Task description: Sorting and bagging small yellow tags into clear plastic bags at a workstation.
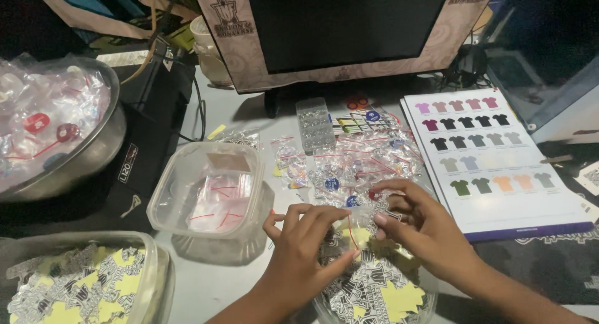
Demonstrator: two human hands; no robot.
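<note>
1. Both hands share one grip: the left hand [299, 246] and right hand [419, 227] pinch a small clear zip bag [357, 227] with a red seal line between fingertips, held just above a round clear bowl [324, 308] of yellow and black-and-white stickers near the bottom edge of the view.
2. The bag is thin, see-through and crinkled, and something yellow shows through it; whether that lies inside or behind it cannot be told.
3. Far left, a metal bowl [93, 150] is piled with filled clear bags, some showing red discs.
4. Below it, a clear tub [163, 280] holds more yellow and patterned stickers.
5. Just left of the hands, a square clear container [163, 196] stacked on another holds empty red-lined bags.
6. On the grey worktop [212, 280] beyond the hands lies a heap of small bags [362, 162] with blue and red round pieces.
7. Behind the heap stands a dark monitor [343, 24].
8. At right lies a white chart of coloured shirt shapes [493, 193].
</note>
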